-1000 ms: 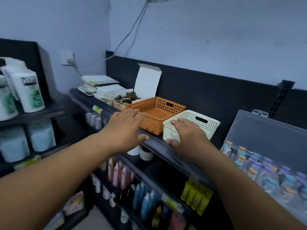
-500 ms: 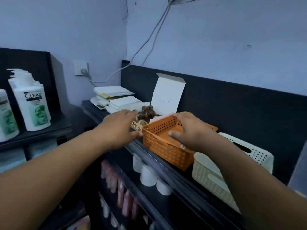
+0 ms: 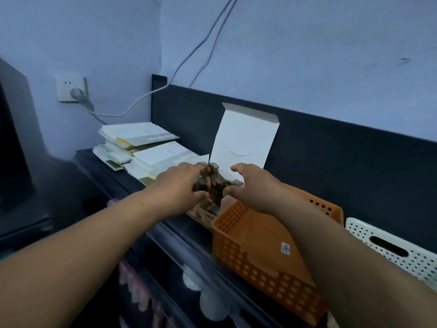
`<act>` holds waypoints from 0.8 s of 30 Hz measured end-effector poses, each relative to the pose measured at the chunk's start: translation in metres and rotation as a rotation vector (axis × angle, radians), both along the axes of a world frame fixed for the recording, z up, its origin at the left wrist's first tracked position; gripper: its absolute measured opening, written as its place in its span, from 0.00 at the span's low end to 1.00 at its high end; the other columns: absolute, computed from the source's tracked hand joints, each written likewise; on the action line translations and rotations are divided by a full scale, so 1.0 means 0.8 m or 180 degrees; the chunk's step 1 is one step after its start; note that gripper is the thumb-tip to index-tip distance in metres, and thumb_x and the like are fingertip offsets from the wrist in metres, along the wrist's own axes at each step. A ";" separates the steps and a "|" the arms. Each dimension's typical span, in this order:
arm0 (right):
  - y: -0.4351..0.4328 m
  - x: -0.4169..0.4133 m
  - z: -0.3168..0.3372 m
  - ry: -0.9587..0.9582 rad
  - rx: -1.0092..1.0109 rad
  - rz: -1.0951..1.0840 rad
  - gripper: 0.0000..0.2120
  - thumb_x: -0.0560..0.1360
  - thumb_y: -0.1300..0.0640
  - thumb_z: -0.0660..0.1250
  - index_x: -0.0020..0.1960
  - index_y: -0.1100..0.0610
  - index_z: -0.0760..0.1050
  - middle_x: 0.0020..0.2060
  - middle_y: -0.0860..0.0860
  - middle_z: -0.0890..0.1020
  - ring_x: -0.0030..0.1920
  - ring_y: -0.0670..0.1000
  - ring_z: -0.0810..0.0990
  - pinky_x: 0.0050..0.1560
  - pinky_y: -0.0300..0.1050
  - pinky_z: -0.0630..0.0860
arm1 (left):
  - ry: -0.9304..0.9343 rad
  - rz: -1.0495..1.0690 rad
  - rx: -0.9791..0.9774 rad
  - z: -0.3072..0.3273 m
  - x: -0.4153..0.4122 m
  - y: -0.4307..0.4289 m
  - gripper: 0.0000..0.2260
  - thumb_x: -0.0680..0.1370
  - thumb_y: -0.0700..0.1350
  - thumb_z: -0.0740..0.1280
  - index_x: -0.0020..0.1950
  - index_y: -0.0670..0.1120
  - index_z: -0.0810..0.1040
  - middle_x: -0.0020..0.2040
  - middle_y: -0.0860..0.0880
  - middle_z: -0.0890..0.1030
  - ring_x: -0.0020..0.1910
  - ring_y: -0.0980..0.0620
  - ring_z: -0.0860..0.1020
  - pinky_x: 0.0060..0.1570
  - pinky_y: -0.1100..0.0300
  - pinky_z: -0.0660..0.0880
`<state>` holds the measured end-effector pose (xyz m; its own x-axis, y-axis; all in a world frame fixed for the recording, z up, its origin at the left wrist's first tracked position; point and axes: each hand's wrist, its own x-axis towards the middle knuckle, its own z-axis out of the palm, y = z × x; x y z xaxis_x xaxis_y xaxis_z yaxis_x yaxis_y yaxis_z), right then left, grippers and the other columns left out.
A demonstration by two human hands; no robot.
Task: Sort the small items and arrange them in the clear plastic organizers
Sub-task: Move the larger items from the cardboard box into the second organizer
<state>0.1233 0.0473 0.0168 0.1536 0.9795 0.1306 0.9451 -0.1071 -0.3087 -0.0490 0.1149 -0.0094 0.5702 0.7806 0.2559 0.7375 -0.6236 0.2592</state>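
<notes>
A clump of brown translucent hair clips heaps out of a small cardboard box whose white lid stands open against the dark back panel. My left hand closes on the clump from the left, fingers over its top and thumb below. On the clump's right side is my right hand, fingers spread and thumb touching the clips. An empty orange perforated basket sits just right of the box, under my right forearm.
A white perforated basket stands to the right of the orange one. Stacked papers and envelopes lie left of the box on the dark shelf top. A plug and cable hang from the wall socket. Bottles fill the shelf below.
The view has swung left. My right hand left the orange basket's rim and both hands moved forward onto the clips in the box.
</notes>
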 end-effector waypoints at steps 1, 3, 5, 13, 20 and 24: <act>0.014 -0.003 -0.003 0.0052 -0.0051 -0.0067 0.28 0.77 0.46 0.66 0.74 0.49 0.62 0.71 0.50 0.68 0.67 0.54 0.70 0.61 0.48 0.71 | 0.0024 -0.0074 -0.0043 -0.002 0.004 0.019 0.29 0.76 0.56 0.67 0.74 0.52 0.62 0.70 0.48 0.69 0.68 0.48 0.68 0.66 0.51 0.68; 0.042 -0.008 -0.009 0.0081 -0.0102 -0.0198 0.27 0.77 0.47 0.66 0.73 0.49 0.63 0.69 0.50 0.70 0.66 0.53 0.72 0.61 0.49 0.73 | 0.0044 -0.0232 -0.0099 -0.004 0.010 0.056 0.26 0.75 0.56 0.67 0.71 0.53 0.65 0.66 0.48 0.72 0.64 0.48 0.71 0.62 0.52 0.70; 0.066 -0.012 -0.013 0.0024 -0.0170 -0.0354 0.27 0.76 0.47 0.67 0.73 0.49 0.64 0.69 0.50 0.71 0.66 0.53 0.71 0.60 0.49 0.72 | 0.0015 -0.0405 -0.0140 -0.008 0.017 0.089 0.24 0.74 0.56 0.68 0.68 0.54 0.68 0.64 0.50 0.73 0.61 0.49 0.73 0.58 0.52 0.72; 0.135 -0.020 -0.035 -0.0137 -0.0455 -0.0727 0.21 0.75 0.52 0.68 0.67 0.52 0.70 0.62 0.52 0.77 0.61 0.54 0.75 0.58 0.47 0.74 | 0.0271 -0.0934 -0.0316 -0.040 0.044 0.174 0.20 0.71 0.59 0.68 0.60 0.54 0.73 0.60 0.52 0.71 0.57 0.51 0.73 0.50 0.53 0.73; 0.144 -0.019 -0.044 0.0059 -0.0320 -0.0924 0.16 0.74 0.58 0.68 0.61 0.52 0.74 0.53 0.50 0.80 0.54 0.52 0.77 0.52 0.45 0.76 | 0.0351 -0.1203 -0.0246 -0.045 0.056 0.195 0.16 0.71 0.55 0.70 0.54 0.49 0.76 0.58 0.48 0.69 0.58 0.49 0.70 0.45 0.59 0.66; 0.131 -0.013 -0.033 0.0570 0.0128 -0.1229 0.12 0.72 0.61 0.69 0.53 0.50 0.74 0.45 0.47 0.79 0.46 0.49 0.78 0.45 0.44 0.77 | -0.0053 -0.1325 -0.0419 -0.039 0.057 0.201 0.13 0.67 0.54 0.69 0.49 0.54 0.73 0.49 0.52 0.75 0.49 0.51 0.73 0.46 0.55 0.74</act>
<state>0.1131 0.1518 -0.0095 0.5319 0.8402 0.1053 0.7690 -0.4272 -0.4755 -0.0034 0.2756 -0.0403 0.8399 0.5116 0.1814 0.4252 -0.8278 0.3661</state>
